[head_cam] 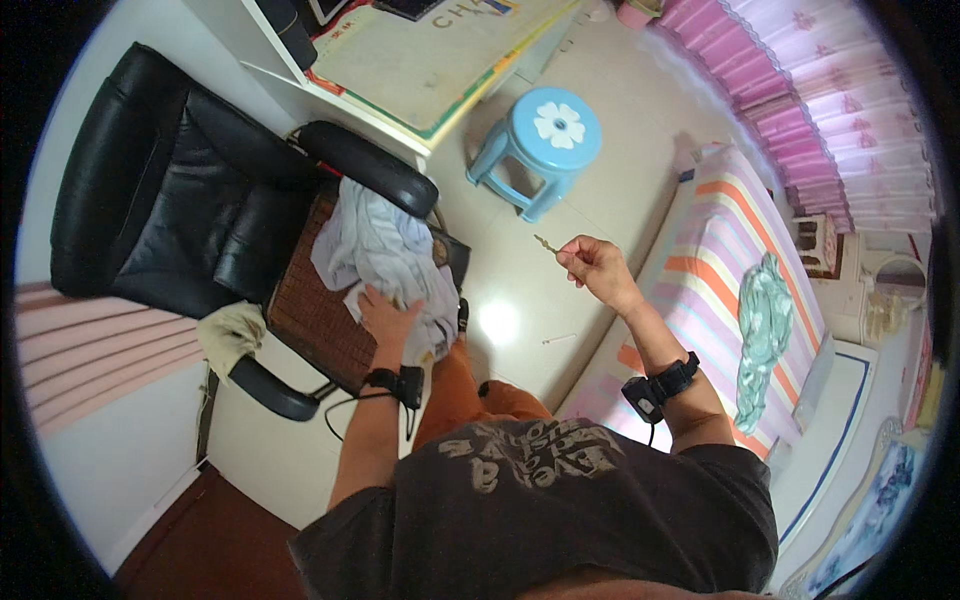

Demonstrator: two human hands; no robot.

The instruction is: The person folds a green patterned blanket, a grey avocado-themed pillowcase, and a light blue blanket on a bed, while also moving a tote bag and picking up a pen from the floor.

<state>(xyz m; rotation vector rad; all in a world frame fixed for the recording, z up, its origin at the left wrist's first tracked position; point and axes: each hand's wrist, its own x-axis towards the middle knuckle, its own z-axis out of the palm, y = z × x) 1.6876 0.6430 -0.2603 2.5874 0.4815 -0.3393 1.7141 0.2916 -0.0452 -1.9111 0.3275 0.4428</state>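
My left hand [388, 316] rests with spread fingers on a crumpled pale cloth garment [371, 240], which lies on the brown woven seat pad [300, 300] of a black leather armchair [172, 187]. Between the thumb and fingers of my right hand [598, 271] is a small, thin, gold-coloured object [546, 243], held by one end above the floor; its exact kind is unclear. Part of the garment hangs over the front of the seat. Both wrists carry black strapped devices.
A light blue plastic stool [555, 139] stands ahead, beside a desk [405, 82]. To the right is a bed with a striped sheet [675, 300] and a green cloth [765, 337]. A beige cloth [231, 337] drapes over the chair's near armrest [274, 390]. A thin white stick-like item [559, 340] lies on the floor.
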